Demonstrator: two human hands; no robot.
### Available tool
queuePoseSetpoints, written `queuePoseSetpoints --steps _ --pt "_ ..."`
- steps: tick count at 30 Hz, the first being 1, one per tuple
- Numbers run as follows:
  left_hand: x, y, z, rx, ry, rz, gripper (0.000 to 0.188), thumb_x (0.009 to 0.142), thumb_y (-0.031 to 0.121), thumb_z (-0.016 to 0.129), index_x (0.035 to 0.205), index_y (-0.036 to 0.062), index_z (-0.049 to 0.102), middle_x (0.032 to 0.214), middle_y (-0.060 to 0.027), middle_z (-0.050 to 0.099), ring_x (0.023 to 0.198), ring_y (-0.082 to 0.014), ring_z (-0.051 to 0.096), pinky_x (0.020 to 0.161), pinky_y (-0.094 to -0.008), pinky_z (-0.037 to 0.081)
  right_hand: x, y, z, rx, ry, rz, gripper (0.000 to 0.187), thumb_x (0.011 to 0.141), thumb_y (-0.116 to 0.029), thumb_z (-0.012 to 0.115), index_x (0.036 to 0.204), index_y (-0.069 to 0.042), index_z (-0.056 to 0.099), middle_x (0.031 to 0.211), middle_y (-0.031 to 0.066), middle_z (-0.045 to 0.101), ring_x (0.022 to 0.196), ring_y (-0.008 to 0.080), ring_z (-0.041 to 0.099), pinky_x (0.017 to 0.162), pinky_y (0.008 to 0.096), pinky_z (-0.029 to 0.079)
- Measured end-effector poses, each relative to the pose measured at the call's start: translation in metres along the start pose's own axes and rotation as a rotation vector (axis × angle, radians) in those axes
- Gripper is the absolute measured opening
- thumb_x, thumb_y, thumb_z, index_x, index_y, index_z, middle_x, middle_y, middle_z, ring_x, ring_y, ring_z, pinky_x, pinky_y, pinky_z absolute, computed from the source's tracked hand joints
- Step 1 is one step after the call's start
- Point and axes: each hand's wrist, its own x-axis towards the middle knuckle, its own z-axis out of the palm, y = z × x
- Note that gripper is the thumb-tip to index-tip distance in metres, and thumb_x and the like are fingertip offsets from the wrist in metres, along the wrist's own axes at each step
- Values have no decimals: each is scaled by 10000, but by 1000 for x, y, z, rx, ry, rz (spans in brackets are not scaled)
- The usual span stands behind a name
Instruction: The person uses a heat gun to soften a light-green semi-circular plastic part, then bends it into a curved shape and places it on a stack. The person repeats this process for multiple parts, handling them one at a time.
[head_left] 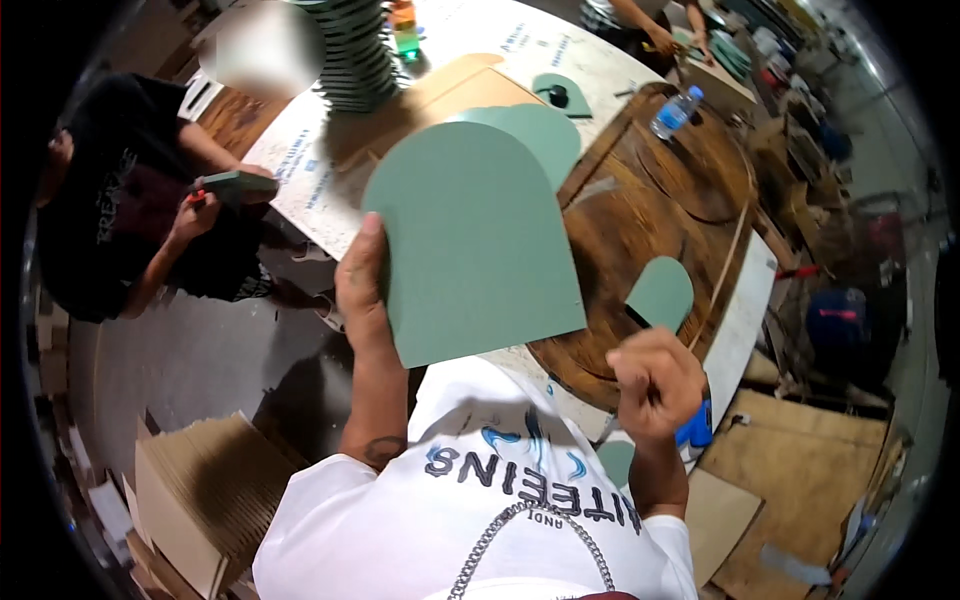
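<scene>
In front of my chest, my left hand (362, 285) grips the left edge of a flat green arch-shaped panel (480, 245). The thumb lies on its face and the other fingers are hidden behind it. The panel's rounded end points away from me and its straight edge is near my shirt. To the right of the panel and apart from it, my right hand (658, 382) is raised with its fingers curled in; whether anything small is in them cannot be seen. Just beyond that hand, a smaller green rounded piece (662, 292) rests on the dark wooden board (615, 235).
More green panels (530, 135) and brown cardboard (440, 95) lie beyond, beside a tall green stack (355, 55). A plastic bottle (678, 112) is on the board. Stacked cardboard (205, 490) stands lower left. One person (130, 210) works at left, another (640, 20) at the far right.
</scene>
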Motion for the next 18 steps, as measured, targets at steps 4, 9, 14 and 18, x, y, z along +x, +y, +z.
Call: queuePoseSetpoints --steps 4,9,14,18 --pt "-14 0 19 159 -4 59 401 945 305 475 1112 -46 570 982 -109 639 817 -136 633 745 -240 517 9 -20 7 452 115 608 284 927 -137 532 1150 36 562 1075 160 598 831 161 605 750 251 498" --pt "-19 -6 10 281 11 28 424 927 346 502 1041 -53 586 896 -74 634 729 -99 598 647 -191 467 22 -9 16 614 37 718 380 931 -282 543 1095 57 589 921 84 635 779 88 566 712 210 457" --pt "-24 -8 2 380 25 167 391 912 330 550 1005 -46 610 829 -16 613 670 -47 527 588 -152 392 21 10 30 587 24 761 312 904 -247 602 964 57 636 763 4 626 669 32 515 601 158 406" --pt "-16 -5 -8 362 108 184 362 899 336 553 985 -11 602 854 -50 615 699 -91 578 628 -205 462 14 -4 35 605 17 680 309 916 -126 560 1151 76 561 990 114 644 861 113 585 747 220 474"
